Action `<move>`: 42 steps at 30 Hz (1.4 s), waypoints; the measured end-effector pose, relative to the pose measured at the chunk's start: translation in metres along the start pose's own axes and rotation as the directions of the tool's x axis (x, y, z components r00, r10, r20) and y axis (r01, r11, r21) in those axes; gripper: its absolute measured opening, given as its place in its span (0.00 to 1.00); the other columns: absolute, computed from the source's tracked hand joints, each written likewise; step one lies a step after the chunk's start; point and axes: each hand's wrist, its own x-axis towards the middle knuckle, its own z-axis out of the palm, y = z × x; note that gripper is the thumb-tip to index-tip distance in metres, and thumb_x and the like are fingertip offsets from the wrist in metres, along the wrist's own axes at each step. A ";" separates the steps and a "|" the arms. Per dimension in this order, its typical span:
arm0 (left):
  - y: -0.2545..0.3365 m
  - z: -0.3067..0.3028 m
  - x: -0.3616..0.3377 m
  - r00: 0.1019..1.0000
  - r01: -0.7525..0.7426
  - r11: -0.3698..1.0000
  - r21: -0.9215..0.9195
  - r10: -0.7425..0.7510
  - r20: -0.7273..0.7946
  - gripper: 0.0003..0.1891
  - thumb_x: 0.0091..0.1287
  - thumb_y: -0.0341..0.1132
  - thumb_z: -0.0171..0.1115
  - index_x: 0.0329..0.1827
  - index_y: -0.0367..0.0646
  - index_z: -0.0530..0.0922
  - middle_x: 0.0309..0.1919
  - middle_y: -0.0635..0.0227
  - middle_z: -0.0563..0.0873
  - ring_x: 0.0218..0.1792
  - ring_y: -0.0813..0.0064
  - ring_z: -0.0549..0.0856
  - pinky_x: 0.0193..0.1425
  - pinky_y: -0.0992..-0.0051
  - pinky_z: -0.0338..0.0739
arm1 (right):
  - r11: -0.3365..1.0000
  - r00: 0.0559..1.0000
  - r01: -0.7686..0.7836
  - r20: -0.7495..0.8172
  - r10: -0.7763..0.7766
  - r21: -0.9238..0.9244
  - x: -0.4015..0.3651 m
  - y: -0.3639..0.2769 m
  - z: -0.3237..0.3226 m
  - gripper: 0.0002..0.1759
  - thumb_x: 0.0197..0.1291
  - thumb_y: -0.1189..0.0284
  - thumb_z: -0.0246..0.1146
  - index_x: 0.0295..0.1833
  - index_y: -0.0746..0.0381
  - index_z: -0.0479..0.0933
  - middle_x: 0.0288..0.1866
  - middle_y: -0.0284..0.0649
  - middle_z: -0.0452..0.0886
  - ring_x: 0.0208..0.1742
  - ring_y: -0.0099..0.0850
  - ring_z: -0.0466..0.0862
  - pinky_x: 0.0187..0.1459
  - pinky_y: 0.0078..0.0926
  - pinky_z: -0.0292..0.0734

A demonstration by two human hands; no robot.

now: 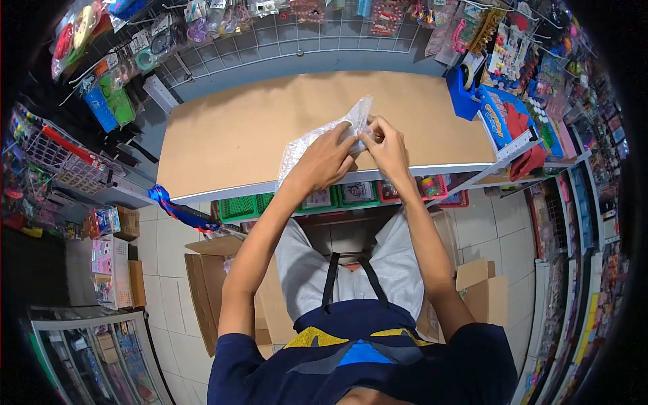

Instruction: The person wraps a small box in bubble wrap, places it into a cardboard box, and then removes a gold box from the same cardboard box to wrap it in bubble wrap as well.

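Clear bubble wrap (pixel 294 156) lies near the front edge of the brown tabletop (pixel 229 145), one corner of it sticking up between the hands. My left hand (pixel 329 156) rests over the wrap, its fingers bent and pressed onto it. On the right, my right hand (pixel 386 145) pinches the wrap's raised part between thumb and fingers. The fingertips of both hands are close together. Whatever the wrap may contain is hidden under my left hand.
A blue tape dispenser (pixel 463 91) stands at the table's right end, beside a blue box (pixel 496 118). Green baskets (pixel 237 206) sit under the front edge. Open cardboard boxes (pixel 487 291) flank my legs. Packaged goods hang on the wire rack (pixel 270 50) behind.
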 end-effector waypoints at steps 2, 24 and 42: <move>0.000 -0.003 -0.001 1.000 -0.002 1.000 -0.016 0.001 -0.017 0.21 0.69 0.35 0.57 0.63 0.36 0.72 0.65 0.44 0.75 0.66 0.46 0.75 0.72 0.54 0.70 | 0.995 0.996 0.070 0.048 -0.073 0.066 0.000 0.004 0.005 0.11 0.64 0.73 0.68 0.40 0.66 0.72 0.31 0.47 0.83 0.31 0.39 0.83 0.34 0.35 0.75; -0.010 -0.015 -0.019 0.978 0.113 0.950 0.291 -0.055 -0.201 0.33 0.67 0.57 0.64 0.70 0.46 0.77 0.68 0.64 0.80 0.72 0.59 0.75 0.76 0.52 0.62 | 0.943 0.878 0.323 0.345 -0.331 0.081 0.001 0.000 -0.015 0.13 0.64 0.74 0.68 0.51 0.67 0.78 0.64 0.49 0.84 0.56 0.37 0.85 0.55 0.31 0.79; -0.015 -0.022 -0.018 0.984 0.132 0.991 0.038 -0.126 -0.127 0.35 0.66 0.54 0.69 0.66 0.33 0.77 0.66 0.46 0.80 0.67 0.47 0.78 0.72 0.57 0.74 | 0.965 0.949 0.214 0.201 -0.242 0.151 -0.005 0.006 -0.018 0.06 0.60 0.81 0.70 0.43 0.69 0.86 0.45 0.40 0.84 0.39 0.23 0.84 0.39 0.22 0.80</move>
